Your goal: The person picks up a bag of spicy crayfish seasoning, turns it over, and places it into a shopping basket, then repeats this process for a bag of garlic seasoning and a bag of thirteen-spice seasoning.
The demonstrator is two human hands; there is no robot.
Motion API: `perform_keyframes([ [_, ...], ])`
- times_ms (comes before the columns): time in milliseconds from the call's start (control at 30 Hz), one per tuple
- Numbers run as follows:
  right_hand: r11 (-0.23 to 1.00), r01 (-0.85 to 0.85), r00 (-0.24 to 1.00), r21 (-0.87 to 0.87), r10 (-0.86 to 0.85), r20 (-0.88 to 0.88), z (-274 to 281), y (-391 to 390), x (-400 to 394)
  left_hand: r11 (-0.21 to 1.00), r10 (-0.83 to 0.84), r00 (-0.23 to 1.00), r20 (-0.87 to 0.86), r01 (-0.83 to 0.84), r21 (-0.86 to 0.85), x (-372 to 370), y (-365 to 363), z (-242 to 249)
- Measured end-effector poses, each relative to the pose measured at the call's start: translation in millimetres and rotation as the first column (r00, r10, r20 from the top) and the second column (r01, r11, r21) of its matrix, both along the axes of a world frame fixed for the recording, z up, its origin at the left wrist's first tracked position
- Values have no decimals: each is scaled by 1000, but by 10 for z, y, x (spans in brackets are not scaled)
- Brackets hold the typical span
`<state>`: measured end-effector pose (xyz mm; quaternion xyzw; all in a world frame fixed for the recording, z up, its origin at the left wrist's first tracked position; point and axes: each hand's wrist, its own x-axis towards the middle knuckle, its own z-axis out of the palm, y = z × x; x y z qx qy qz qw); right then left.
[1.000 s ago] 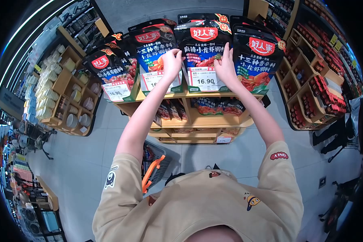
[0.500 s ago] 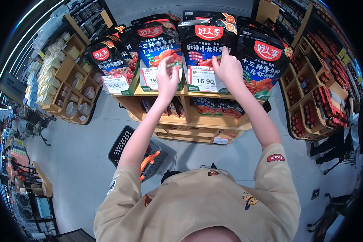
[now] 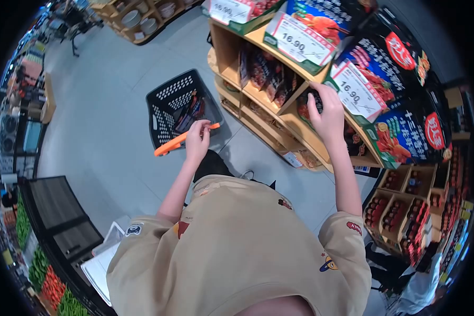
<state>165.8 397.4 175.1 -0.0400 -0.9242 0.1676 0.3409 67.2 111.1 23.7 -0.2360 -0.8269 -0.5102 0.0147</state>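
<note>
My left hand [image 3: 197, 139] is closed around the orange handle [image 3: 169, 145] of a black shopping basket [image 3: 154, 108] low on my left. Inside the basket lies a dark printed packet [image 3: 190, 111]. My right hand [image 3: 327, 113] is at the front edge of the wooden display stand [image 3: 300, 79], thumb and fingers apart, with nothing in it. Near that hand is a 16.90 price card [image 3: 355, 90] in front of black seasoning pouches [image 3: 400, 58]. More packets [image 3: 268, 79] fill the compartment under the stand's top.
At the lower right is a shelf unit of red-capped jars [image 3: 387, 210], with a person [image 3: 418, 282] beside it. A dark panelled stand [image 3: 63, 216] and green and red produce [image 3: 52, 284] are at the lower left. Another wooden shelf [image 3: 142, 31] stands at the top.
My view has turned left and down, so the stand now sits at upper right. My left hand has come down from the pouches onto the basket handle. My right hand has left the pouch front.
</note>
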Motion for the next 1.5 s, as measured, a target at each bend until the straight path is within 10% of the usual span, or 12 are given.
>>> perform_keyframes([
  [300, 894, -185, 859, -408, 348, 374, -1038, -1047, -499, 932, 358, 930, 85, -350, -95, -380, -960, -352],
  [567, 786, -191, 766, -588, 494, 411, -1618, -2110, -1247, 888, 259, 857, 446, -28, -460, -1428, -1514, -1055],
  [867, 957, -163, 751, -241, 279, 599, -2114, -2639, -1568, 784, 209, 779, 592, 228, -578, -2394, -1708, -2676],
  [1500, 973, -105, 672, -204, 220, 707, -2260, -2639, -1621, 431, 187, 822, 538, 424, -797, -3079, -1668, -4980],
])
